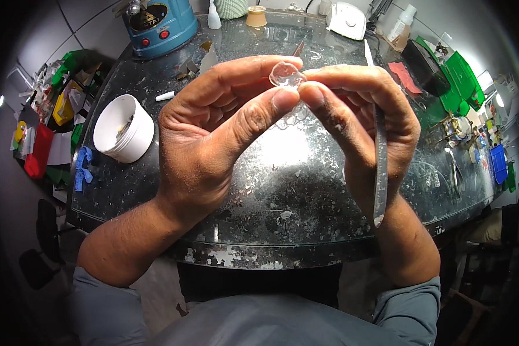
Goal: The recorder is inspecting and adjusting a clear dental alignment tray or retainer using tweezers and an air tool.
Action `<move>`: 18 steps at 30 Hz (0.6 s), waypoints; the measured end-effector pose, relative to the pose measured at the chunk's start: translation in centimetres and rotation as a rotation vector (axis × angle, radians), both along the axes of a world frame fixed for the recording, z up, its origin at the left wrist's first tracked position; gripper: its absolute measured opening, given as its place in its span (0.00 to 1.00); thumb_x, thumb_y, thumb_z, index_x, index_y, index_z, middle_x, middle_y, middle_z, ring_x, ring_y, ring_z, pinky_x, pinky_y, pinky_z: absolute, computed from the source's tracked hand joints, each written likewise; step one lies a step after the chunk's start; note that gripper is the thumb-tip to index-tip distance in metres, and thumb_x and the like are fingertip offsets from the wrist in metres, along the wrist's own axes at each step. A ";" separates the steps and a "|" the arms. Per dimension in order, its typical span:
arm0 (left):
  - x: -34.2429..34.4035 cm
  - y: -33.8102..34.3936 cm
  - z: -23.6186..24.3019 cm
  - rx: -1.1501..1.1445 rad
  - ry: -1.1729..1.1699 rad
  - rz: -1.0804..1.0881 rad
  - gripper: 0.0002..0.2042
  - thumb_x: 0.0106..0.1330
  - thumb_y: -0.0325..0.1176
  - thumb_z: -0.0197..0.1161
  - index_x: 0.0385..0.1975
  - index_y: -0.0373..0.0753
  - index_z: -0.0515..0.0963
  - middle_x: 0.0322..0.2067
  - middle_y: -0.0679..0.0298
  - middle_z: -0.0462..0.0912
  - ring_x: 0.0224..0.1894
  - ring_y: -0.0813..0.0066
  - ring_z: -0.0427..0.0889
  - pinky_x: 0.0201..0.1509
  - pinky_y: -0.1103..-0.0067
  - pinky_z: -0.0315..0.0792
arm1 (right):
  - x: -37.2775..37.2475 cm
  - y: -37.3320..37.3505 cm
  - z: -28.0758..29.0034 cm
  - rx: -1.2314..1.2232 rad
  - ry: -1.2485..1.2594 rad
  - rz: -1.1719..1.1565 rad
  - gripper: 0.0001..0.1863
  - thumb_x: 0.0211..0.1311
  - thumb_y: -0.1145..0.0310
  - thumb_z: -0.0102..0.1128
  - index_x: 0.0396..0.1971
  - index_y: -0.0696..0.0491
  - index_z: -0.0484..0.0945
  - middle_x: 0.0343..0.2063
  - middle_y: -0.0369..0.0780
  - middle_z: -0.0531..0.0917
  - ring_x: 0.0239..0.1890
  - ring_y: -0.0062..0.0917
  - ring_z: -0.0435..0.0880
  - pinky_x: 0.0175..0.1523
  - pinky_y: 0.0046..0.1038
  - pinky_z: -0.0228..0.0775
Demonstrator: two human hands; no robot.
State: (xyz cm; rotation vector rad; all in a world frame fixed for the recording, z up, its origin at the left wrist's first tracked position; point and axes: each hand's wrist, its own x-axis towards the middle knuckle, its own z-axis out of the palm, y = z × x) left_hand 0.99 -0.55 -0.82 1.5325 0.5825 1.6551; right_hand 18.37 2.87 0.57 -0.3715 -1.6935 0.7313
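1. One black, white-speckled surface, its curved front edge nearest the person.
2. One blue machine at the back left, with two red buttons.
3. Two bare hands, raised over the surface: the left hand pinches from the left, the right hand from the right, thumbs nearly meeting.
4. One white tub, left of the left hand, open at the top, with scraps inside.
5. One metal strip with graduation marks, lodged in the right hand; its long axis runs nearly upright in view, lower end toward the person.
6. One clear plastic piece, gripped between both hands' fingertips; its rounded rim points upward and slightly left, and its long axis cannot be told. Whether the clear scalloped edge below the thumbs belongs to it is unclear.
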 end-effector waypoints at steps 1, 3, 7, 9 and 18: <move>-0.1 0.0 0.0 0.007 0.006 0.000 0.17 0.64 0.29 0.64 0.52 0.33 0.76 0.50 0.55 0.80 0.49 0.73 0.81 0.56 0.76 0.74 | -0.1 0.0 0.0 -0.008 -0.002 0.003 0.08 0.58 0.79 0.65 0.38 0.59 0.79 0.35 0.40 0.84 0.41 0.20 0.83 0.48 0.21 0.75; -0.2 0.0 0.0 0.014 0.011 -0.005 0.17 0.65 0.29 0.64 0.52 0.33 0.75 0.50 0.55 0.80 0.50 0.73 0.81 0.57 0.76 0.74 | -0.1 0.0 0.0 -0.015 -0.004 0.005 0.08 0.58 0.79 0.65 0.39 0.59 0.79 0.36 0.41 0.84 0.41 0.21 0.83 0.49 0.21 0.75; -0.2 -0.1 0.1 0.013 0.018 -0.009 0.17 0.65 0.29 0.63 0.53 0.33 0.75 0.50 0.55 0.80 0.50 0.73 0.81 0.59 0.75 0.72 | 0.0 0.2 -0.1 0.029 0.007 0.019 0.10 0.58 0.80 0.65 0.39 0.59 0.78 0.36 0.41 0.84 0.42 0.21 0.83 0.50 0.22 0.76; -0.3 -0.1 0.1 0.026 0.030 -0.001 0.17 0.65 0.29 0.62 0.53 0.33 0.75 0.51 0.55 0.80 0.51 0.73 0.80 0.60 0.75 0.71 | 0.0 0.2 -0.1 0.036 0.005 0.019 0.10 0.57 0.80 0.65 0.39 0.59 0.78 0.37 0.41 0.84 0.41 0.22 0.83 0.50 0.23 0.76; -0.6 0.2 0.2 0.032 0.003 -0.010 0.15 0.67 0.27 0.59 0.52 0.32 0.74 0.49 0.57 0.80 0.50 0.75 0.79 0.58 0.77 0.70 | -0.2 0.3 -0.1 -0.044 0.003 0.034 0.15 0.55 0.82 0.66 0.43 0.60 0.77 0.39 0.41 0.83 0.44 0.23 0.83 0.54 0.25 0.75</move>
